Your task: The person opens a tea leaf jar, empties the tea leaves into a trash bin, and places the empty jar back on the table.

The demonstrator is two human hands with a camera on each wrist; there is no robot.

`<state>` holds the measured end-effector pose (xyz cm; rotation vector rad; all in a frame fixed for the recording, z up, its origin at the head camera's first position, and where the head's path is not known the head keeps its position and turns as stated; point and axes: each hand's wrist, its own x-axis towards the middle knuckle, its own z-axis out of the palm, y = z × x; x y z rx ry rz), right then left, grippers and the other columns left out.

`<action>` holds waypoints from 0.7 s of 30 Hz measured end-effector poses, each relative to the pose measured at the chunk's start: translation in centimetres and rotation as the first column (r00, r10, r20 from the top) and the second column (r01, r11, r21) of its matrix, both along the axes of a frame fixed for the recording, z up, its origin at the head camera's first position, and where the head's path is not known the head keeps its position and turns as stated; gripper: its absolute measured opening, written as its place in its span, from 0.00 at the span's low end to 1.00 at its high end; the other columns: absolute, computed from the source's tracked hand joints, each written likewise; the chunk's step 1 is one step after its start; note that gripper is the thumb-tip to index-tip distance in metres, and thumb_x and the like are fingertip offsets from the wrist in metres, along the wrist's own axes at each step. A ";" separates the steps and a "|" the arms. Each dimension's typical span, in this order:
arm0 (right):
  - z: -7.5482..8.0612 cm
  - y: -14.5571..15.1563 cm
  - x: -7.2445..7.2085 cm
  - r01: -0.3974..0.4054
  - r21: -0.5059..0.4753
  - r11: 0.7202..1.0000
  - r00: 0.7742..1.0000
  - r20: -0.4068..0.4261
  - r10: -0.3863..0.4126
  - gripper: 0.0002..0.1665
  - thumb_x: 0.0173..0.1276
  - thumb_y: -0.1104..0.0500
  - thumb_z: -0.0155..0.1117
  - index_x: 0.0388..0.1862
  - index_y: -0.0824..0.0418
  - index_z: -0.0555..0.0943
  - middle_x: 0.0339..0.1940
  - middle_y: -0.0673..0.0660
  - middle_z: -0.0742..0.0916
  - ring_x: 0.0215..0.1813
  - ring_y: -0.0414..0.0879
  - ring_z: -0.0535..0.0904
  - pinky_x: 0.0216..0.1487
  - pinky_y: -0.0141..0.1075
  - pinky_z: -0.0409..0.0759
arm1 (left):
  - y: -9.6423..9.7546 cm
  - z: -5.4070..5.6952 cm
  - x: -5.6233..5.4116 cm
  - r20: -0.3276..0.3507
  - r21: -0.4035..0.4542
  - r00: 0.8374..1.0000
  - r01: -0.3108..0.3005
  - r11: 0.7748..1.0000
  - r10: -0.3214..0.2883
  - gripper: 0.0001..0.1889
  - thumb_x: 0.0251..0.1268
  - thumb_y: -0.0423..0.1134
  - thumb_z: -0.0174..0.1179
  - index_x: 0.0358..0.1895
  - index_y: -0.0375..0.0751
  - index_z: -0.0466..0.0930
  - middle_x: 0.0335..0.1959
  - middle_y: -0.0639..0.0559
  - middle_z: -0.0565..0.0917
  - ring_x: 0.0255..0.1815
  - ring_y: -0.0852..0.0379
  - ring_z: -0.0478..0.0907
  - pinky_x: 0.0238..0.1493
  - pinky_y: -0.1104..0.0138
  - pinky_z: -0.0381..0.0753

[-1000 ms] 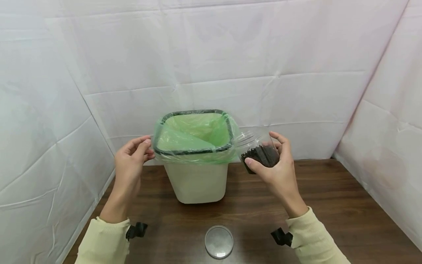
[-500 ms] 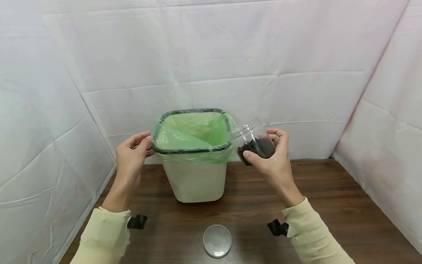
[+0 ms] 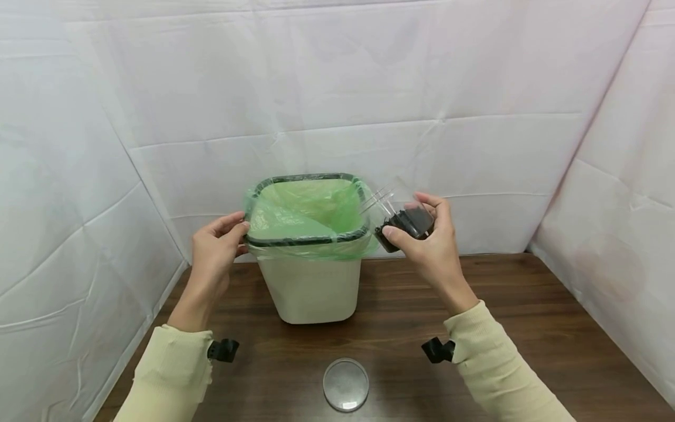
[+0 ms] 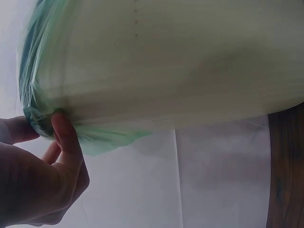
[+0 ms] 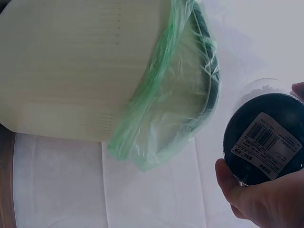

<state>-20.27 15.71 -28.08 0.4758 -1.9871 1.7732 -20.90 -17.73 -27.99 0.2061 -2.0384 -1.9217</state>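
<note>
A cream trash can with a dark rim is lined with a green plastic bag, whose edge hangs over the outside. My left hand pinches the lined rim at its left side, thumb and fingers around it in the left wrist view. My right hand grips a clear plastic jar partly filled with dark pieces. Lidless, the jar tilts with its mouth towards the can's right rim. The right wrist view shows its dark base with a white barcode label.
A round clear lid lies on the dark wooden table near the front. White cloth walls close in the back and both sides. Black straps show at the sleeves.
My right hand has raised the jar and brought it left, its mouth now overlapping the can's right rim. The left hand has closed in on the left rim.
</note>
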 end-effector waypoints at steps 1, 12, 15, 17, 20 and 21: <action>0.0 0.0 -0.2 -0.007 -0.002 1.000 1.000 -0.008 0.007 0.43 0.59 0.63 0.72 0.71 0.63 0.63 0.62 0.65 0.76 0.51 0.51 0.77 0.43 0.30 0.80 | -0.1 0.0 0.0 0.010 0.009 1.000 0.004 1.000 -0.004 0.20 0.73 0.36 0.60 0.65 0.36 0.78 0.49 0.49 0.78 0.38 0.63 0.79 0.37 0.73 0.82; 1.1 -0.5 -1.7 -0.008 0.041 0.999 0.999 -0.038 0.009 0.42 0.62 0.57 0.74 0.74 0.57 0.68 0.58 0.57 0.80 0.48 0.51 0.78 0.43 0.32 0.80 | -0.8 0.3 -0.3 0.093 0.170 0.991 0.084 0.982 -0.101 0.25 0.73 0.35 0.60 0.71 0.39 0.72 0.42 0.54 0.82 0.31 0.64 0.80 0.36 0.73 0.81; 1.5 -0.7 -2.0 0.001 0.049 0.999 1.000 -0.030 0.001 0.42 0.61 0.56 0.74 0.74 0.54 0.69 0.56 0.57 0.80 0.47 0.51 0.78 0.43 0.33 0.80 | -0.9 0.4 -0.3 0.101 0.178 0.988 0.099 0.979 -0.118 0.26 0.73 0.35 0.60 0.72 0.39 0.71 0.40 0.55 0.82 0.31 0.64 0.80 0.35 0.73 0.81; 1.8 -0.9 -2.1 0.006 0.050 0.999 1.000 -0.026 -0.005 0.42 0.61 0.56 0.74 0.74 0.54 0.69 0.54 0.58 0.80 0.47 0.51 0.78 0.45 0.33 0.81 | -0.9 0.4 -0.4 0.107 0.180 0.986 0.105 0.978 -0.125 0.26 0.73 0.36 0.60 0.72 0.39 0.70 0.42 0.54 0.81 0.31 0.64 0.80 0.36 0.72 0.81; 1.9 -1.1 -2.5 0.013 0.047 0.999 1.000 -0.022 -0.012 0.43 0.61 0.57 0.75 0.74 0.55 0.69 0.53 0.59 0.80 0.47 0.51 0.79 0.47 0.34 0.81 | -0.9 0.4 -0.4 0.115 0.183 0.985 0.110 0.977 -0.132 0.27 0.73 0.36 0.60 0.73 0.40 0.70 0.44 0.53 0.81 0.32 0.63 0.79 0.37 0.72 0.81; 2.0 -1.1 -2.6 0.014 0.044 0.999 1.000 -0.021 -0.013 0.43 0.60 0.57 0.75 0.74 0.56 0.68 0.53 0.60 0.80 0.48 0.51 0.79 0.47 0.34 0.82 | -0.9 0.4 -0.4 0.117 0.188 0.984 0.111 0.976 -0.134 0.27 0.73 0.35 0.59 0.73 0.40 0.69 0.45 0.53 0.80 0.32 0.63 0.79 0.37 0.72 0.81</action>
